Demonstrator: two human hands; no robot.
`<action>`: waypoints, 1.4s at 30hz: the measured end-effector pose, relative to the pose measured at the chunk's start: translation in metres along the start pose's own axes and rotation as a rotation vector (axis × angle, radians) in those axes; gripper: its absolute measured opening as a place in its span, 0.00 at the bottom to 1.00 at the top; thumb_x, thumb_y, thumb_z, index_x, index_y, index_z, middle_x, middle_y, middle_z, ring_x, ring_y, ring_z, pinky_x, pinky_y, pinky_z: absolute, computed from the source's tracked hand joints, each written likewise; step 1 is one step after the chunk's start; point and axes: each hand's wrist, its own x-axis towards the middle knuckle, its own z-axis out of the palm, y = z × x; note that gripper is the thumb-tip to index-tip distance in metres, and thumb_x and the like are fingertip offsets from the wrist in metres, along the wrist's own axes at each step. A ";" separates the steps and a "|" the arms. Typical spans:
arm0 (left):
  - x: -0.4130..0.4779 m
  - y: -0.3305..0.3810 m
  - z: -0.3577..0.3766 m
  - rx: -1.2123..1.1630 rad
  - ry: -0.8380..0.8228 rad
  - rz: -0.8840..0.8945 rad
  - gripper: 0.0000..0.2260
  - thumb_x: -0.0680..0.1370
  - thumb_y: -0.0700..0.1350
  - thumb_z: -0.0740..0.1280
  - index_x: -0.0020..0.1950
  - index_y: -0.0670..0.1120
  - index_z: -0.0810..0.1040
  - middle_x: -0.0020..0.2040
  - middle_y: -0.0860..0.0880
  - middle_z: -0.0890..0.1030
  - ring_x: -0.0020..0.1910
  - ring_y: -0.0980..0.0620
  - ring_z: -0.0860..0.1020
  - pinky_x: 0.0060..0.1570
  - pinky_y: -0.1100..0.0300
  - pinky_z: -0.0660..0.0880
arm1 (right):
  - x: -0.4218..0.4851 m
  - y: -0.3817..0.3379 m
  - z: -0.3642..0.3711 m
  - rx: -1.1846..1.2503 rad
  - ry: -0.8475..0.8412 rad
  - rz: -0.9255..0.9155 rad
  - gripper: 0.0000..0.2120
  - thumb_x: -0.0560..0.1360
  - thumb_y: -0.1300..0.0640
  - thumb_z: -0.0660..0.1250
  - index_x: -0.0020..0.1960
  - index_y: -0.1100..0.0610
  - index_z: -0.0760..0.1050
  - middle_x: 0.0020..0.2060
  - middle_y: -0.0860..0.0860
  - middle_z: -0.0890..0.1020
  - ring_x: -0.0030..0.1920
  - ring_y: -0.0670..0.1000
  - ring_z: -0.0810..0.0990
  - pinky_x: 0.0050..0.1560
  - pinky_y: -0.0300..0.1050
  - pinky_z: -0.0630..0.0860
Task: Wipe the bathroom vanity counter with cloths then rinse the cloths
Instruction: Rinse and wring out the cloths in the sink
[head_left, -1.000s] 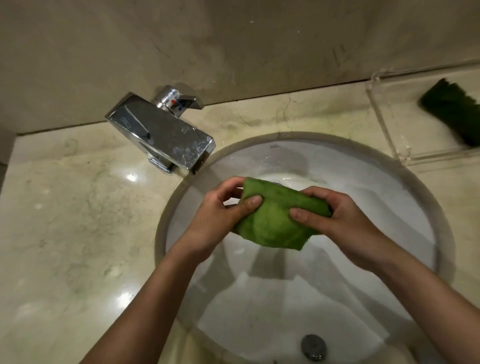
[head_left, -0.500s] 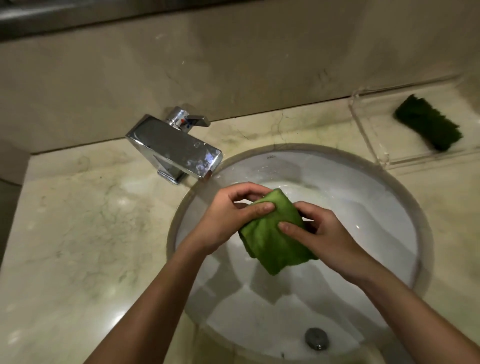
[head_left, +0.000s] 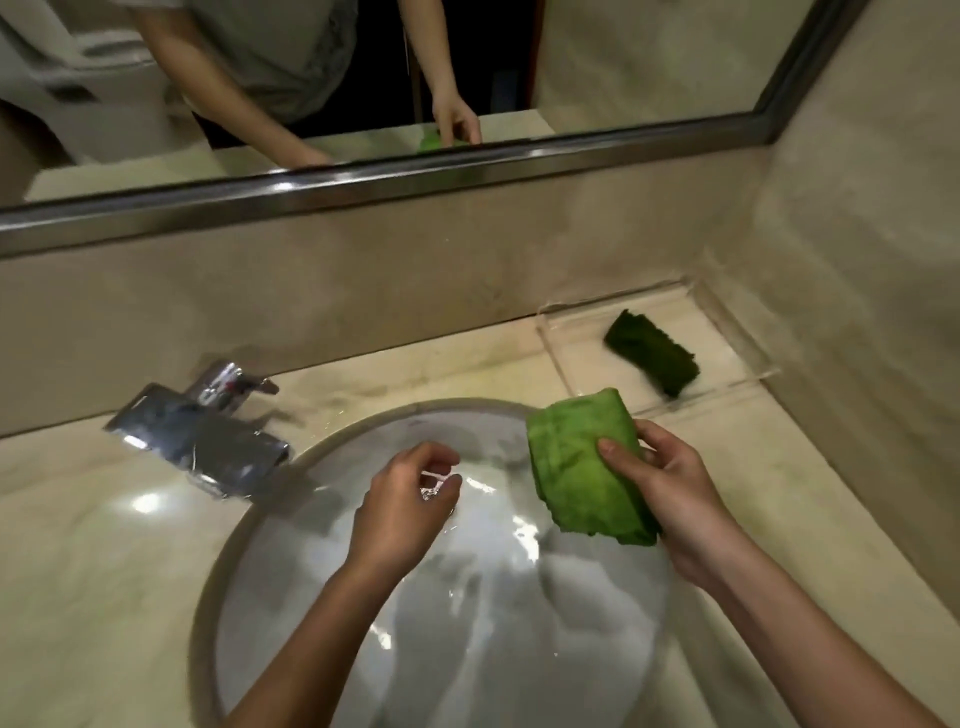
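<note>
Your hands are apart. Your right hand (head_left: 670, 499) grips the folded light green cloth (head_left: 587, 467), thumb on its upper face, above the right rim of the sink basin (head_left: 493, 623). Your left hand (head_left: 400, 504) hangs over the middle of the basin, fingers loosely curled and holding nothing.

Hazards from this position:

- Dripping. The cloth sits at the edge of the basin, not over its middle. If it is wet, any carry beyond the basin's right rim will likely drop water on the desk (head_left: 93, 545), undoing the wipe. Wring it over the basin first.
- Loss of grip. One hand holds a folded, possibly soaked cloth. The fold may open, or the cloth may slide out into the basin. Bring your left hand back under it.
- Incomplete rinse. No stream is visible at the faucet (head_left: 202, 447), behind and left of the basin. Whether the cloth is fully rinsed cannot be told.
- Skipped item. The dark green cloth (head_left: 652, 361) lies in the clear tray (head_left: 587, 338), behind and right of the basin. It may need rinsing too; adding this cloth there could mix rinsed with unrinsed
</note>
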 end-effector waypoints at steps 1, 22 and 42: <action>0.006 0.007 0.005 -0.023 0.016 -0.008 0.08 0.73 0.45 0.69 0.43 0.59 0.76 0.44 0.59 0.80 0.44 0.59 0.80 0.45 0.54 0.77 | 0.011 -0.008 -0.008 0.007 -0.014 0.000 0.09 0.74 0.60 0.67 0.52 0.51 0.76 0.40 0.48 0.85 0.40 0.49 0.84 0.33 0.41 0.78; 0.101 0.084 0.084 -0.058 0.190 -0.019 0.09 0.75 0.40 0.68 0.43 0.56 0.77 0.44 0.58 0.81 0.40 0.64 0.79 0.42 0.59 0.77 | 0.159 -0.026 -0.052 -1.236 0.020 -0.468 0.17 0.74 0.46 0.67 0.57 0.56 0.73 0.53 0.50 0.71 0.48 0.54 0.76 0.40 0.42 0.67; 0.115 0.091 0.090 -0.026 0.155 0.015 0.10 0.74 0.40 0.68 0.42 0.57 0.78 0.46 0.55 0.81 0.41 0.59 0.80 0.43 0.50 0.79 | 0.201 -0.022 -0.105 -1.130 0.188 -0.466 0.14 0.75 0.61 0.64 0.60 0.61 0.72 0.53 0.59 0.77 0.52 0.60 0.75 0.49 0.48 0.70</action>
